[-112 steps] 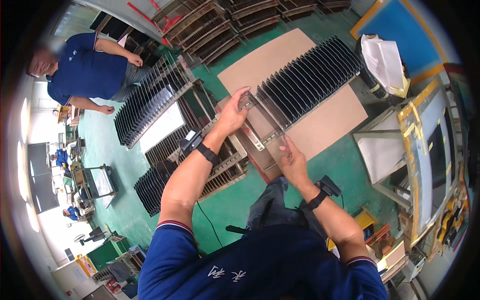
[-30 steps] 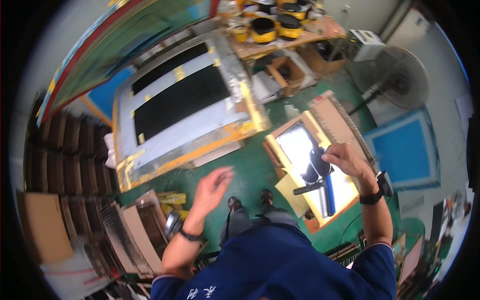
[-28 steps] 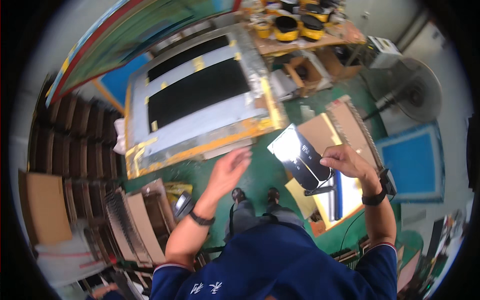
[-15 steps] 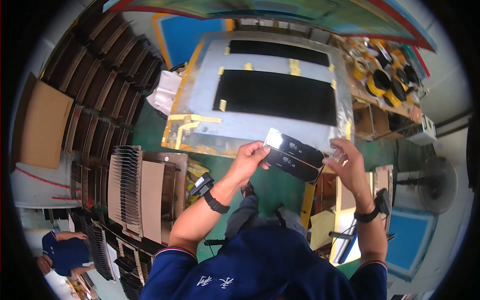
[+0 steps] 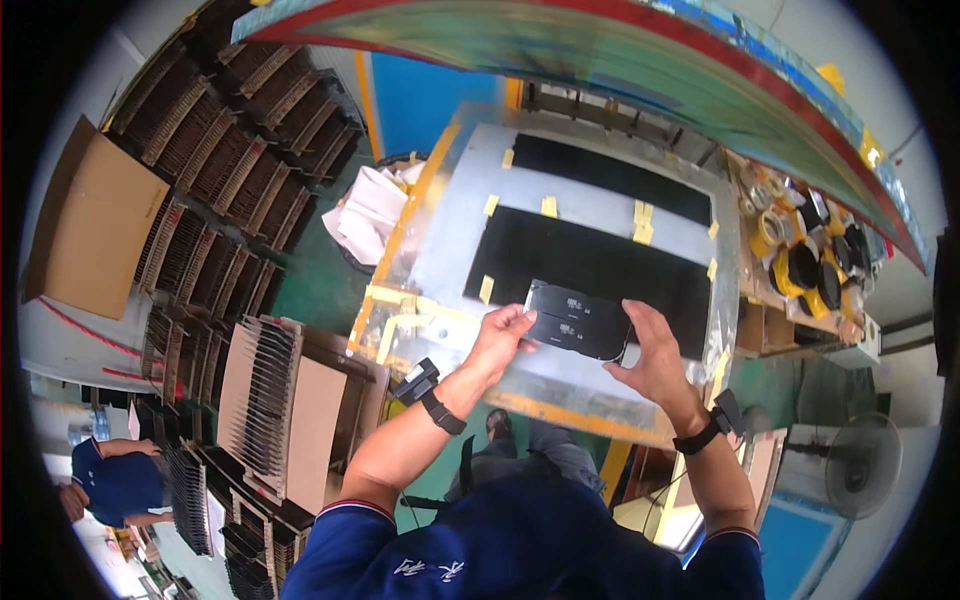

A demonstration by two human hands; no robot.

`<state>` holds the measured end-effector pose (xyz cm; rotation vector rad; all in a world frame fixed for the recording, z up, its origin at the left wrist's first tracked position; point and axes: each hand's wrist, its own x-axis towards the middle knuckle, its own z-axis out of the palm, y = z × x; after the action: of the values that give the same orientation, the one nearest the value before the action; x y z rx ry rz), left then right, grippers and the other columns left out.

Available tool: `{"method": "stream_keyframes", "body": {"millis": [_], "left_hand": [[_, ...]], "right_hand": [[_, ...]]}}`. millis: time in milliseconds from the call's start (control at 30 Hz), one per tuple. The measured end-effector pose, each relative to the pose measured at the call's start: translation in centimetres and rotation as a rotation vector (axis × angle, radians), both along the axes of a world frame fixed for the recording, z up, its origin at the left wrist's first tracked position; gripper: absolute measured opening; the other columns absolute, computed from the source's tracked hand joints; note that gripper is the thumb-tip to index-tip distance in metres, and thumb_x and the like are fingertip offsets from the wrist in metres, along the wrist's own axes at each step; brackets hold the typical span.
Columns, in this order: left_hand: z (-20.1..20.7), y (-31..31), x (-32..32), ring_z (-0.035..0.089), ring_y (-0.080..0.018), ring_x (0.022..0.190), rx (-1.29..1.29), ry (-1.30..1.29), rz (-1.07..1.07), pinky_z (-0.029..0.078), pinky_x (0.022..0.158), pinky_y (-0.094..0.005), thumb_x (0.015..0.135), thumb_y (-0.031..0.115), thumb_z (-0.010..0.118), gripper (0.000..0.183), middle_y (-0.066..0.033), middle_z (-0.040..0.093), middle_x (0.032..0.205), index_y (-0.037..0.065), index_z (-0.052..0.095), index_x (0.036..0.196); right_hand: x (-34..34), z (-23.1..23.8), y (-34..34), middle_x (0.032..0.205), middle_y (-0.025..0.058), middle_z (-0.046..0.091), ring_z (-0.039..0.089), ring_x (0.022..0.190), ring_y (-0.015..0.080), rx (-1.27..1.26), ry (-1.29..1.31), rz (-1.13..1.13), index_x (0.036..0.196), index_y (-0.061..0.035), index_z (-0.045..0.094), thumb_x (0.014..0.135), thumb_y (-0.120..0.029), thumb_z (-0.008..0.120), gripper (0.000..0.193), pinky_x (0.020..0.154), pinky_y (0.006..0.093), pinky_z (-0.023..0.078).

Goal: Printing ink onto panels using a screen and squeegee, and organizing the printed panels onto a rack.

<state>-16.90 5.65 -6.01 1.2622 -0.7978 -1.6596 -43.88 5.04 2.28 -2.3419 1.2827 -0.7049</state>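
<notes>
A thin, glossy black rectangular panel with small pale markings [image 5: 575,318] is held up at the centre of the frame, over the near edge of a large black rectangle [image 5: 560,250] on a pale grey, yellow-taped worktable [image 5: 475,178]. From where I stand, I cannot tell whether it touches the surface below.

The person's left hand [image 5: 502,342] has its thumb and fingers clamped on the panel's left end, thumb on top. The right hand [image 5: 655,362] frames the other end, thumb and fingers spread well apart at its corners; whether they press on it I cannot tell. A black strap with a small box sits on each wrist.

Beyond the large rectangle lies a narrower black strip [image 5: 610,178], with short bits of yellow tape about both. A green screen in a red frame [image 5: 600,35] slants across the top of the frame. Pinkish-white crumpled sheets [image 5: 368,215] stand left of the table, and yellow-and-black tubs [image 5: 790,268] crowd a bench at right. Dark slatted racks [image 5: 205,120] fill the upper left. A co-worker in a dark blue shirt [image 5: 118,482] is at lower left.
</notes>
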Motion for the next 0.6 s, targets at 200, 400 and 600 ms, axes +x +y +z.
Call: {"method": "stream_keyframes", "body": {"millis": [200, 400, 600], "left_hand": [[-3.2, -10.9, 0.4, 0.066, -0.0147, 0.099, -0.148, -0.391, 0.096, 0.052, 0.087, -0.0264, 0.097, 0.012, 0.06, 0.033, -0.0091, 0.07, 0.107, -0.006, 0.059, 0.124], [-5.7, -18.5, 0.4, 0.065, -0.0234, 0.112, -0.498, -0.732, 0.046, 0.048, 0.099, -0.0311, 0.091, -0.002, 0.05, 0.038, -0.0136, 0.07, 0.118, -0.001, 0.058, 0.127], [-7.0, -21.8, -0.7, 0.062, -0.0313, 0.117, -0.744, -0.821, -0.009, 0.047, 0.101, -0.036, 0.085, -0.009, 0.042, 0.047, -0.0163, 0.067, 0.121, 0.002, 0.057, 0.128]], "right_hand": [[-4.2, -3.9, -13.0, 0.126, 0.021, 0.053, 0.051, 0.121, 0.0399, -0.043, -0.057, -0.051, 0.127, -0.0025, 0.053, 0.056, -0.011, 0.086, 0.078, 0.105, 0.0432, 0.044], [-4.9, -8.5, -23.0, 0.125, 0.0189, 0.054, 0.052, 0.12, 0.0396, -0.009, -0.08, -0.077, 0.125, -0.005, 0.054, 0.06, -0.017, 0.085, 0.073, 0.103, 0.0427, 0.045], [-4.4, -10.9, -25.7, 0.125, 0.0178, 0.055, 0.052, 0.119, 0.0384, 0.066, -0.125, -0.041, 0.124, -0.004, 0.054, 0.06, -0.02, 0.084, 0.073, 0.102, 0.0421, 0.044]]}}
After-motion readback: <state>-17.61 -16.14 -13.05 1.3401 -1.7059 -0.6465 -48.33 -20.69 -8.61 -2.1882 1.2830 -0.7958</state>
